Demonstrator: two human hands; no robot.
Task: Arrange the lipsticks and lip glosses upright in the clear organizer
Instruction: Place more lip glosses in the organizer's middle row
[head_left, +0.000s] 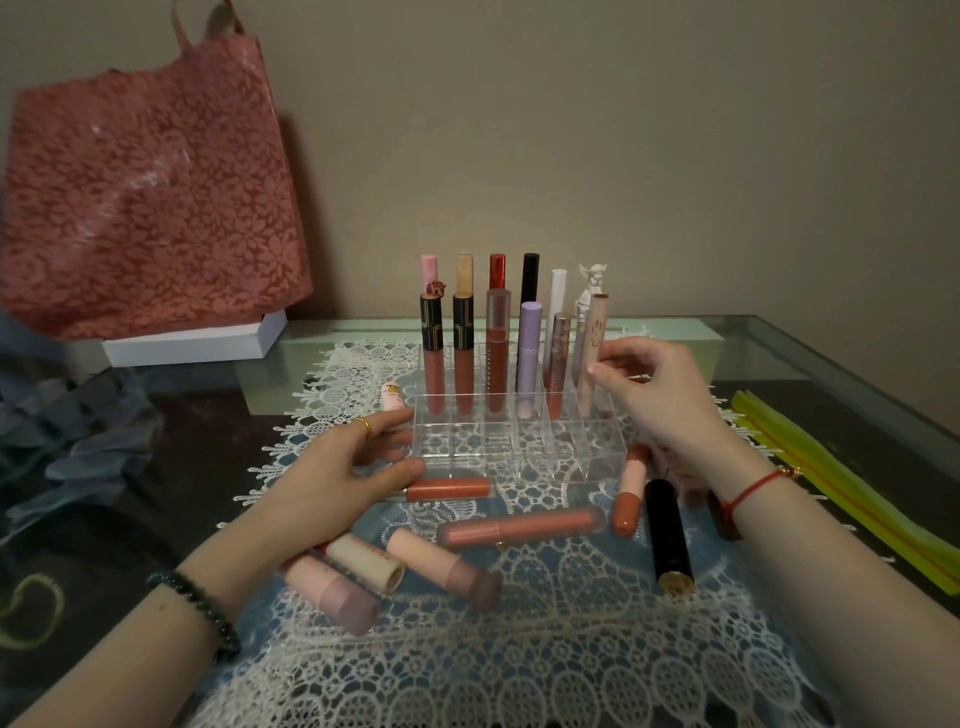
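We see the right hand (655, 400) pinching a pale pink tube (592, 358) (upright, in the right end of the clear organizer (519, 441)). The left hand (343, 467) rests loose-fingered against the organizer's left side.

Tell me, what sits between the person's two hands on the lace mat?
In the head view, the clear organizer sits between the left hand and the right hand; its front compartments hold nothing.
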